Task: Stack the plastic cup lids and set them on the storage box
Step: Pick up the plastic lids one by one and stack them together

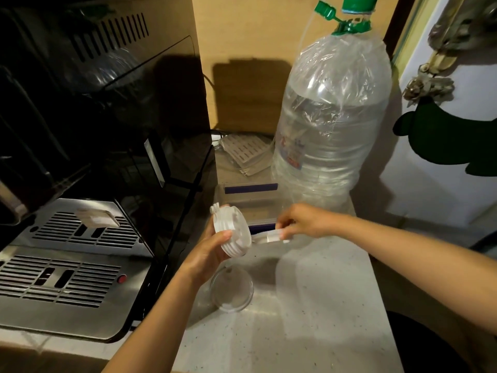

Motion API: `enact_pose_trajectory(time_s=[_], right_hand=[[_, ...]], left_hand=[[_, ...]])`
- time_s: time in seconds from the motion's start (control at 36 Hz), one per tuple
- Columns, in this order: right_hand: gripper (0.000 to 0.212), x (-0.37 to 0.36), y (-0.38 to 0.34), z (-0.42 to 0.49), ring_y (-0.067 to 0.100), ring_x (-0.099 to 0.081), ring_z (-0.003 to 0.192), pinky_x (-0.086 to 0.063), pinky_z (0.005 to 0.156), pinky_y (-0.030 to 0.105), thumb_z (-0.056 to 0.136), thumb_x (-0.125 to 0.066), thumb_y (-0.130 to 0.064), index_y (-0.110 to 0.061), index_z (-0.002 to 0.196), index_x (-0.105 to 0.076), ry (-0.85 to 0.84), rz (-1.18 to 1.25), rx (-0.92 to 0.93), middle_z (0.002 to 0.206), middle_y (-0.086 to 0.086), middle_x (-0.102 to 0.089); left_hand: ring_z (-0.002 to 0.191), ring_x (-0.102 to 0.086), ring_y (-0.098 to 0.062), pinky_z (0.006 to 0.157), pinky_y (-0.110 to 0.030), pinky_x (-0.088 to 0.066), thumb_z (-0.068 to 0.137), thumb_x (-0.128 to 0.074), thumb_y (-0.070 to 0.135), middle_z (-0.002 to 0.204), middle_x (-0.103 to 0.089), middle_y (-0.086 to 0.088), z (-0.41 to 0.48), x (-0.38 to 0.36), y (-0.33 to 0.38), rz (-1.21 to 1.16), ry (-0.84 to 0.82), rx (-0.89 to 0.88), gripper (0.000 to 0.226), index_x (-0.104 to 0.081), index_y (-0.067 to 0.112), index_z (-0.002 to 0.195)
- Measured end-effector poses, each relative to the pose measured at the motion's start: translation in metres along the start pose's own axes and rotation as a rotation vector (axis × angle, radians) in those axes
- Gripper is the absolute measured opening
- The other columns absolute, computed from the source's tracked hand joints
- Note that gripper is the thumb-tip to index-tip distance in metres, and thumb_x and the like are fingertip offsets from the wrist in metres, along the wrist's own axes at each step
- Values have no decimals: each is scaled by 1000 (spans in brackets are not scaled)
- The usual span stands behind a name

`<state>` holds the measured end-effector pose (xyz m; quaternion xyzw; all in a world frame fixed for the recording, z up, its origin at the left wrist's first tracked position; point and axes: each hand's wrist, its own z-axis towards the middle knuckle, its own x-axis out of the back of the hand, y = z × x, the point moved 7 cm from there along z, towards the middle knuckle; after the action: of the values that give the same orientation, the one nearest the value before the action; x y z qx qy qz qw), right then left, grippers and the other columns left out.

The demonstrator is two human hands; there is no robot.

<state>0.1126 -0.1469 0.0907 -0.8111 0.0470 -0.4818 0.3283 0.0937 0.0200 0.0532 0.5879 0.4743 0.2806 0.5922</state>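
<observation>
My left hand (208, 255) grips a tilted stack of several white plastic cup lids (233, 230) above the counter. My right hand (304, 221) pinches a single clear lid (270, 236) by its rim, just right of the stack and low over the counter. Another clear lid (231, 290) lies flat on the white speckled counter (309, 305), below my left hand. The clear storage box (248, 203) with blue clips stands just behind both hands, against the large bottle.
A big water bottle (330, 125) with a green cap stands at the back right. A black and steel machine (80, 238) fills the left side. Flat packets (246, 153) lie behind the box. A white door (443, 162) borders the right.
</observation>
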Motion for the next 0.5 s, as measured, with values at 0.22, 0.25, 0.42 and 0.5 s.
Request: enact_pose_trajectory(time_s=[0.22,0.25,0.42,0.5], right_hand=[[17,56,-25,-20,-10,-57,63,-44,62,4,85,-61,-23,-35,73,-67,-129,151,-4,74,-16,-64],[17,59,-28,-22,-8,-58,66,-46,65,6,85,-60,-21,-32,76,-67,-159,183,1,76,-14,-65],[17,61,-54,-24,-3,-58,71,-48,73,16,90,-52,-17,-24,78,-63,-275,229,70,79,-8,-62],[19,59,-63,-21,-3,-56,71,-47,72,14,92,-50,-20,-25,75,-58,-275,184,87,78,-10,-59]], left_hand=[[94,-58,-20,61,-27,-57,29,-79,66,110,-53,-5,11,-10,4,-46,-33,49,104,-42,32,119],[92,-59,-20,61,-27,-57,28,-80,65,109,-53,-7,13,-13,5,-49,-42,52,109,-41,28,123],[80,-68,-19,62,-32,-58,30,-85,55,106,-57,-14,17,-33,11,-177,-134,88,121,-35,13,132],[79,-66,-20,62,-32,-58,29,-86,55,100,-59,-12,17,-41,11,-210,-181,114,117,-39,12,127]])
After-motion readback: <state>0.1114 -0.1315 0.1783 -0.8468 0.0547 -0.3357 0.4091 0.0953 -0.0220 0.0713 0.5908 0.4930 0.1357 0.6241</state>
